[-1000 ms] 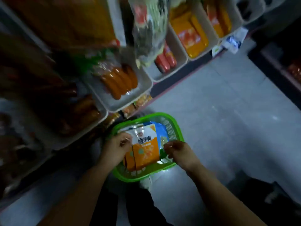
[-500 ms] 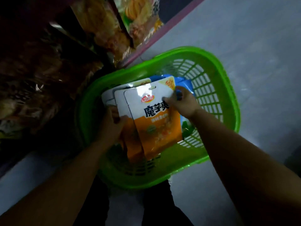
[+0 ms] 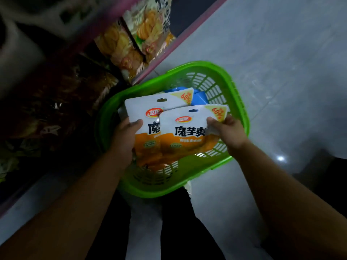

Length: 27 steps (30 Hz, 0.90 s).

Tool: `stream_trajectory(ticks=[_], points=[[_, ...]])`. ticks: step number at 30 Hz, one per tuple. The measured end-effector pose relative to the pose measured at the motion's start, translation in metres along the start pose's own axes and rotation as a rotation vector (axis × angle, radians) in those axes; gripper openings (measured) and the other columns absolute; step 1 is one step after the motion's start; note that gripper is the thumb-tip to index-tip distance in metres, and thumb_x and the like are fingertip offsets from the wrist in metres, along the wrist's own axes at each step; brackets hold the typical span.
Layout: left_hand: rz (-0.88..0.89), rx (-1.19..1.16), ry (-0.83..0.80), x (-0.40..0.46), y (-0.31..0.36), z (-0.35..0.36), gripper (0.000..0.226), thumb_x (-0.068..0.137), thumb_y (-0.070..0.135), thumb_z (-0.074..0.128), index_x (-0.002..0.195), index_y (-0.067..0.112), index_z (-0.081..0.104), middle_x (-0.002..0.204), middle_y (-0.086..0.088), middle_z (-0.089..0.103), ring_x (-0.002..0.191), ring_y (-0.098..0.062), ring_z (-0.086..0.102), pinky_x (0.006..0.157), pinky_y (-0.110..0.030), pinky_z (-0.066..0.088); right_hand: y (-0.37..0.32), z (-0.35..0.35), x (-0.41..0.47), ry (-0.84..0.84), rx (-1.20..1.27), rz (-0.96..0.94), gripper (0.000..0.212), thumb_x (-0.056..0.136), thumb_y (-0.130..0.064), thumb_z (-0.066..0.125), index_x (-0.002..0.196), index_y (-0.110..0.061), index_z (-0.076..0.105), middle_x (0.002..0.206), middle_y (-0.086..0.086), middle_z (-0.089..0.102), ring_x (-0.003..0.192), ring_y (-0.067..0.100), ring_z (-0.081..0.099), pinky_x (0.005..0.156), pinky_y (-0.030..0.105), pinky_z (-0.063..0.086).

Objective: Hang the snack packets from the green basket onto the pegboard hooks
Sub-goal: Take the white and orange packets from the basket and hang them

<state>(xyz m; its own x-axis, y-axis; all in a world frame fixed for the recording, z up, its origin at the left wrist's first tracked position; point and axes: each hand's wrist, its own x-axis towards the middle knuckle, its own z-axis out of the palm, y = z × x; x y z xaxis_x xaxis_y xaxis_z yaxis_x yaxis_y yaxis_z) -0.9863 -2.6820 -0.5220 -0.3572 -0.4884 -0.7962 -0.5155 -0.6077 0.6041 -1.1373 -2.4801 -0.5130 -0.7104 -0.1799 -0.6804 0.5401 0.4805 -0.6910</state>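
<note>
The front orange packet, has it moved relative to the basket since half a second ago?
Yes. The front orange packet, pinched by the right hand, has slid rightward toward the green basket right rim, uncovering the packet behind it.

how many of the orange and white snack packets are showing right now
2. The rear packet is gripped by the left hand; the front packet, overlapping it, is pinched by the right hand. More may be hidden beneath.

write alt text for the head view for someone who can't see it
Seen from above, a person's left hand and right hand each grip a white-and-orange snack packet, the packets overlapping above a green basket on a grey floor. Blue packets lie in the basket, and bagged snacks fill a dim low shelf at upper left.
</note>
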Motion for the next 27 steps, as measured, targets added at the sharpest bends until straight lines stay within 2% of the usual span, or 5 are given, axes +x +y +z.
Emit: stream_trajectory(ticks=[4, 11, 17, 24, 27], points=[[0.123, -0.028, 0.044, -0.087, 0.06, -0.002, 0.013, 0.092, 0.018, 0.056, 0.098, 0.024, 0.065, 0.103, -0.006, 0.071, 0.094, -0.028, 0.067, 0.082, -0.042, 0.054, -0.069, -0.016, -0.079, -0.089, 0.143, -0.075, 0.009, 0.088, -0.009, 0.064, 0.092, -0.008, 0.072, 0.081, 0.003, 0.076, 0.074, 0.019, 0.07, 0.07, 0.032, 0.059], [0.484, -0.083, 0.121, -0.315, 0.209, -0.018, 0.017, 0.09, 0.018, 0.059, 0.095, 0.032, 0.068, 0.102, 0.005, 0.072, 0.097, -0.02, 0.068, 0.086, -0.04, 0.053, -0.25, -0.066, -0.257, -0.173, 0.236, -0.316, 0.012, 0.088, -0.014, 0.064, 0.08, -0.011, 0.072, 0.075, 0.0, 0.075, 0.066, 0.011, 0.068, 0.059, 0.022, 0.053], [0.784, -0.266, 0.225, -0.462, 0.319, -0.071, 0.014, 0.075, 0.022, 0.063, 0.076, 0.032, 0.073, 0.076, 0.011, 0.074, 0.074, -0.006, 0.068, 0.069, -0.031, 0.05, -0.384, -0.049, -0.382, -0.306, 0.21, -0.626, 0.02, 0.077, -0.038, 0.066, 0.075, -0.02, 0.074, 0.069, -0.005, 0.073, 0.063, 0.005, 0.063, 0.057, 0.017, 0.05], [1.128, -0.314, 0.381, -0.564, 0.383, -0.143, 0.017, 0.086, 0.02, 0.052, 0.097, 0.022, 0.066, 0.082, 0.021, 0.073, 0.075, 0.003, 0.068, 0.058, -0.011, 0.049, -0.475, 0.012, -0.476, -0.436, 0.269, -0.908, 0.034, 0.076, -0.045, 0.065, 0.071, -0.011, 0.065, 0.072, 0.01, 0.064, 0.07, 0.018, 0.056, 0.068, 0.035, 0.043], [1.191, -0.399, 0.43, -0.592, 0.402, -0.176, 0.015, 0.087, 0.019, 0.053, 0.089, 0.023, 0.067, 0.083, 0.02, 0.073, 0.079, 0.002, 0.069, 0.067, -0.018, 0.052, -0.505, 0.039, -0.511, -0.488, 0.239, -1.036, 0.042, 0.079, -0.047, 0.063, 0.075, -0.005, 0.061, 0.066, 0.014, 0.062, 0.061, 0.021, 0.055, 0.059, 0.038, 0.044]])
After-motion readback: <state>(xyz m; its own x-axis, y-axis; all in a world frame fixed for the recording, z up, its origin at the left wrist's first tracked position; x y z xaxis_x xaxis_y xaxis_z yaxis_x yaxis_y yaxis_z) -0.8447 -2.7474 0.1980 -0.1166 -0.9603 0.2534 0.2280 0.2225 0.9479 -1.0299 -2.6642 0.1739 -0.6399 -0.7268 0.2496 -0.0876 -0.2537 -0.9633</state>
